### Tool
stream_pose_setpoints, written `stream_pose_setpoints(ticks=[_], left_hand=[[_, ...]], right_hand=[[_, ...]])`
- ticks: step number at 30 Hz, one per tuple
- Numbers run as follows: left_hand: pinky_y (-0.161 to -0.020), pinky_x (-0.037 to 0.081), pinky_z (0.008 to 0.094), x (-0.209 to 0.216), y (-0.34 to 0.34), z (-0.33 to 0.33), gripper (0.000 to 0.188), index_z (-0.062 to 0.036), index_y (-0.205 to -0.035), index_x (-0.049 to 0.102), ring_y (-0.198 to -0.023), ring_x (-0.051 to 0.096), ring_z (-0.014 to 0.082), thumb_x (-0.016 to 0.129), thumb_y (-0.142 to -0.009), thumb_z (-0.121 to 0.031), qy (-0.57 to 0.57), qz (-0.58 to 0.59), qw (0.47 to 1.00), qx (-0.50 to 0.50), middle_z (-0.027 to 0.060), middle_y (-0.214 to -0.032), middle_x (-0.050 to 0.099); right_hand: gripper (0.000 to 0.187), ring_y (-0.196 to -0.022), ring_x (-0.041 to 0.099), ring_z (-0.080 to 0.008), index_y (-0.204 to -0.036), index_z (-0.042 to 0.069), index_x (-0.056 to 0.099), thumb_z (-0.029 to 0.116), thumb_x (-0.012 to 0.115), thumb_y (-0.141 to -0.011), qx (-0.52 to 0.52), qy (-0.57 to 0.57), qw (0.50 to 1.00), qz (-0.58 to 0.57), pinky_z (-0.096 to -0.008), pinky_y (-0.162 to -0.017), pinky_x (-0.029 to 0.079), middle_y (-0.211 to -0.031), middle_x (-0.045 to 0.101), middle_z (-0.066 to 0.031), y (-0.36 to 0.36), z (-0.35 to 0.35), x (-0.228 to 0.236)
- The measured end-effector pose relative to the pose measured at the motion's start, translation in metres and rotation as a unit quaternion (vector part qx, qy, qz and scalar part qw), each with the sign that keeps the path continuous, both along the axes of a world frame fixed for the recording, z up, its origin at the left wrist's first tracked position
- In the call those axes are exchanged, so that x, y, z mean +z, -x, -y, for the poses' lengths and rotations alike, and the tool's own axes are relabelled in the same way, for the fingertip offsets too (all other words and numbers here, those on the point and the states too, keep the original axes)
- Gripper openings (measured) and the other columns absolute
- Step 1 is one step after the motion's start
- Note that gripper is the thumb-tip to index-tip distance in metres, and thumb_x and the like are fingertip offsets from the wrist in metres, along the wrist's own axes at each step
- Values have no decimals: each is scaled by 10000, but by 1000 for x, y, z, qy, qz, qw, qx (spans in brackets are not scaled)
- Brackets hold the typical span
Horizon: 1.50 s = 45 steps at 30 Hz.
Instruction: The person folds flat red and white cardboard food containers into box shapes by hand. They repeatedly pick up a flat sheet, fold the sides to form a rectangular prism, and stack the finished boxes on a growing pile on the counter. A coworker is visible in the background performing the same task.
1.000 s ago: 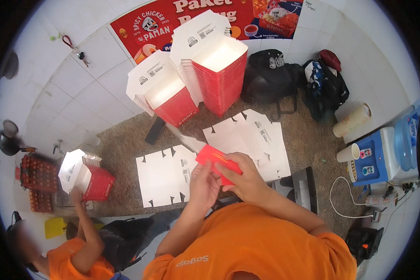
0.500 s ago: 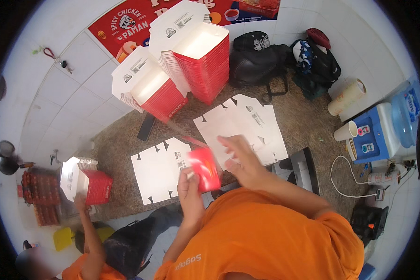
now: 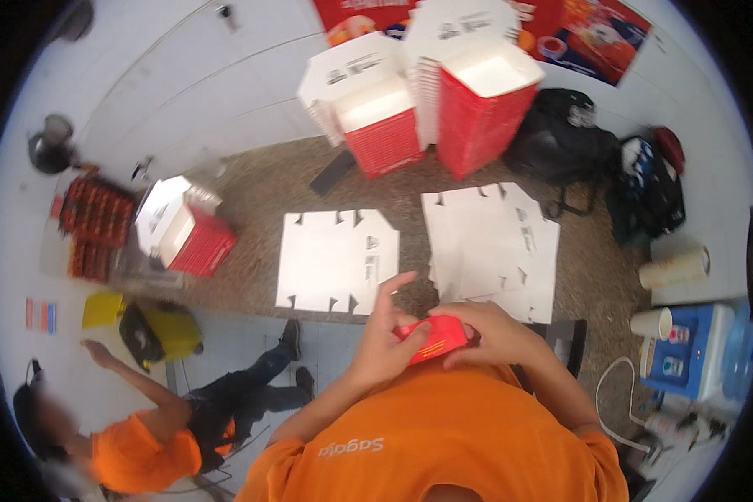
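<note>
Close in front of my orange shirt, a small red packet (image 3: 437, 338) with yellow marks is held between both hands. My left hand (image 3: 391, 330) pinches its left side with the thumb on top and the index finger pointing up. Fingers of my right hand (image 3: 489, 328) are closed on its right end. Just beyond my hands lie flat white box blanks: a left blank (image 3: 330, 263) with dark slots along its edges, and overlapping right blanks (image 3: 489, 234) of the same kind.
Tall nested stacks of red-and-white boxes (image 3: 485, 117) stand at the back of the brown counter (image 3: 251, 184). A smaller box stack (image 3: 197, 234) is at left. Dark bags (image 3: 560, 142) and a blue water dispenser (image 3: 690, 351) stand right. A co-worker (image 3: 146, 443) is at lower left.
My right hand has come down and taken hold of the packet's right end. The packet is nearer my shirt. The co-worker's hand has left the small box stack. The view has shifted.
</note>
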State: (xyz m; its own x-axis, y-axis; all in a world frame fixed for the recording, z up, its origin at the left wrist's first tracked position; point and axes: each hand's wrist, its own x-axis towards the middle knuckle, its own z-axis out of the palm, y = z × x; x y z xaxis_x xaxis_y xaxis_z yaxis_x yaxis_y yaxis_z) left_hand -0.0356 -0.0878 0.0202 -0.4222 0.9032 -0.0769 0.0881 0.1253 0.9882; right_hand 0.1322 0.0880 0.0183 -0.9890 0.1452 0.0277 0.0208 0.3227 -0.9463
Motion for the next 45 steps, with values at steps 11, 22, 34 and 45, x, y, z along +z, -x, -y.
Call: stream_pose_setpoints(ticks=[11, 22, 34, 45], left_hand=[[-1012, 529, 319, -52, 40, 23, 414, 17, -1391, 571, -1138, 675, 159, 719, -1017, -81, -110, 200, 960, 164, 84, -1175, 728], [-894, 663, 413, 17, 36, -1, 287, -18, -1330, 606, -1091, 741, 248, 617, -1087, -170, -225, 451, 836, 217, 138, -1227, 728], [-665, 521, 300, -8, 18, -19, 114, 19, -1048, 706, -740, 686, 153, 645, -1053, -76, -164, 114, 957, 210, 117, -920, 774], [-618, 481, 288, 37, 28, -6, 480, -77, -1350, 649, -726, 678, 202, 773, -895, 11, 115, -95, 989, 20, 99, -805, 731]], right_hand=[[609, -1033, 688, -169, -1511, 26, 472, 76, 754, -974, -331, 452, 826, -56, -309, -843, 606, -1174, 663, -124, 7, -32, -42], [253, -1343, 581, -490, -924, 41, 661, 69, 879, -799, -89, -78, 920, -374, -566, -1121, 469, -1350, 652, -184, 100, 30, -14], [341, -1194, 582, -442, -1088, 59, 649, 195, 837, -837, -132, -195, 941, -242, -542, -1153, 371, -1314, 590, -211, 101, 14, 5], [234, -1173, 641, -405, -1115, 56, 509, 126, 679, -970, -42, -128, 978, -162, -504, -998, 485, -1216, 648, -180, 53, -36, 15]])
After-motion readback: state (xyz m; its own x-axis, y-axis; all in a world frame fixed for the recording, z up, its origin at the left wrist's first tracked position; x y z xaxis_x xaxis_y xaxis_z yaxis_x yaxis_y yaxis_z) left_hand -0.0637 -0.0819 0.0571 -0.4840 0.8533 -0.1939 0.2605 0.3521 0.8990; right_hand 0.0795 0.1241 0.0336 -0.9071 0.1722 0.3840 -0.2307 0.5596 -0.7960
